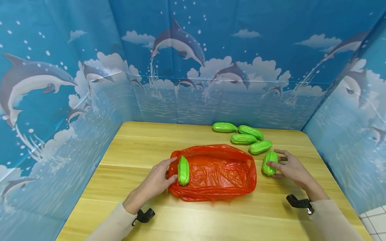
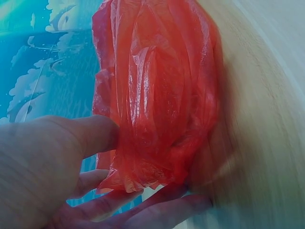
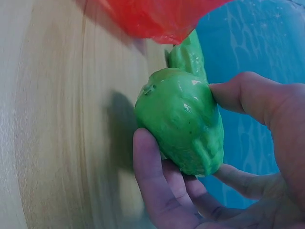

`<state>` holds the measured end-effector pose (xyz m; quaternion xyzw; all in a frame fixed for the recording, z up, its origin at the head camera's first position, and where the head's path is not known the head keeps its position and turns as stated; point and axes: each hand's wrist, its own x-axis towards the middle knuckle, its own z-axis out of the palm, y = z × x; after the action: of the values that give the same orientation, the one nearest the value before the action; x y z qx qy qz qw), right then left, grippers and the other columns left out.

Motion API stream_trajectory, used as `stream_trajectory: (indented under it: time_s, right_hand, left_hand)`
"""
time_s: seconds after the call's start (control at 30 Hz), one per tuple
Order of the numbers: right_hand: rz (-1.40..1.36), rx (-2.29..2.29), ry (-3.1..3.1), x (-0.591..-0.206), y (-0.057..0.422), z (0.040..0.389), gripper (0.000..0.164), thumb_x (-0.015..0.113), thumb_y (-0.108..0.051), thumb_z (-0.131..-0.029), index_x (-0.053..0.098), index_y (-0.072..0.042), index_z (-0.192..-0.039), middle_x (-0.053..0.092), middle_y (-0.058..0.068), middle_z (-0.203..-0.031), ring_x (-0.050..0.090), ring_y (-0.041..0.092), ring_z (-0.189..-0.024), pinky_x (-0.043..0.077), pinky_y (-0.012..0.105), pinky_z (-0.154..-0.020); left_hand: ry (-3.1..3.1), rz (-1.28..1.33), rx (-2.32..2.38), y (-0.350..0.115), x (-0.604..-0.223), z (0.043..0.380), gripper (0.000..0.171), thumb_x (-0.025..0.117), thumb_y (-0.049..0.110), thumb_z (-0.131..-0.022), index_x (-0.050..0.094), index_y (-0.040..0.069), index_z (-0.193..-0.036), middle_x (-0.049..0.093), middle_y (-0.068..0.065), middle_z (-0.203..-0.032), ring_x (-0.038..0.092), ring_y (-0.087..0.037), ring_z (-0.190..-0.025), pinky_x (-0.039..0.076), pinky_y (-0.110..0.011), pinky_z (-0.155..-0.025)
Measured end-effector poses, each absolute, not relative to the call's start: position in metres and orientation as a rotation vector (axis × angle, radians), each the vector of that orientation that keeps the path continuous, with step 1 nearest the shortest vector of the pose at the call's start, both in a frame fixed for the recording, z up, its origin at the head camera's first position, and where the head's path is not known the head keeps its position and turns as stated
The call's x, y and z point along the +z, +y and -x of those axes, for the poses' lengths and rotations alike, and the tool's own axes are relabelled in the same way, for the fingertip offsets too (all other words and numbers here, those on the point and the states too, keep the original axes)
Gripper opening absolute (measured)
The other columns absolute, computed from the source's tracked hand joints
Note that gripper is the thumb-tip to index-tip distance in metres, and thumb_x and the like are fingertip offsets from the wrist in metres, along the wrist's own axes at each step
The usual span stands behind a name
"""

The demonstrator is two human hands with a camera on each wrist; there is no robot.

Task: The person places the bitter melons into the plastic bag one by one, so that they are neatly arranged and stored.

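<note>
At the middle of the table lies a red plastic bag [image 1: 211, 193], its mouth spread wide and facing up. One green bitter melon [image 1: 183, 170] lies inside its left end. My left hand [image 1: 156, 179] is at that end, fingers spread and touching the bag's edge; the left wrist view has the thumb against the red film [image 2: 152, 119] and the other fingers below it. To the right of the bag, my right hand [image 1: 287, 169] grips another bitter melon [image 1: 270, 163] between thumb and fingers. I cannot tell whether this melon [image 3: 178, 119] touches the table.
Several more bitter melons [image 1: 243, 139] lie in a loose group behind the bag's right side. The wooden table [image 1: 138, 144] is enclosed at the back and sides by blue dolphin-print sheets [image 1: 193, 103]. Black wrist mounts [image 1: 298, 202] sit below both hands.
</note>
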<state>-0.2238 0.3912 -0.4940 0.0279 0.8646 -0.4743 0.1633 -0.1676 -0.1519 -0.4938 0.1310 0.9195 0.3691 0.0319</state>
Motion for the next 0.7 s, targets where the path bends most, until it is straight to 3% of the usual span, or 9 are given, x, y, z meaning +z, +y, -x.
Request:
stream_trajectory:
  time_s: [0.37,0.7]
  right_hand:
    - [-0.040,-1.398,2.497,-0.480,0.380,0.213,0.103,0.072,-0.036,-0.117,0.006,0.007,-0.184,0.023,0.051,-0.175,0.051,0.070,-0.152,0.075,0.048,-0.092]
    - [0.013,-1.366,2.570,-0.460,0.363,0.203,0.102,0.072,-0.037,-0.117,0.008,0.003,-0.185,0.032,0.047,-0.173,0.058,0.066,-0.148,0.075,0.045,-0.088]
  left_hand:
    - [2.851,-0.420,1.135,-0.152,-0.495,0.168,0.073,0.083,0.009,-0.106,0.053,0.000,-0.172,0.063,-0.026,-0.170,0.065,-0.044,-0.155,0.056,-0.061,-0.127]
    - [2.851,-0.423,1.129,-0.152,-0.495,0.168,0.073,0.083,0.010,-0.106,0.053,0.001,-0.173,0.063,-0.025,-0.169,0.066,-0.043,-0.154,0.057,-0.061,-0.126]
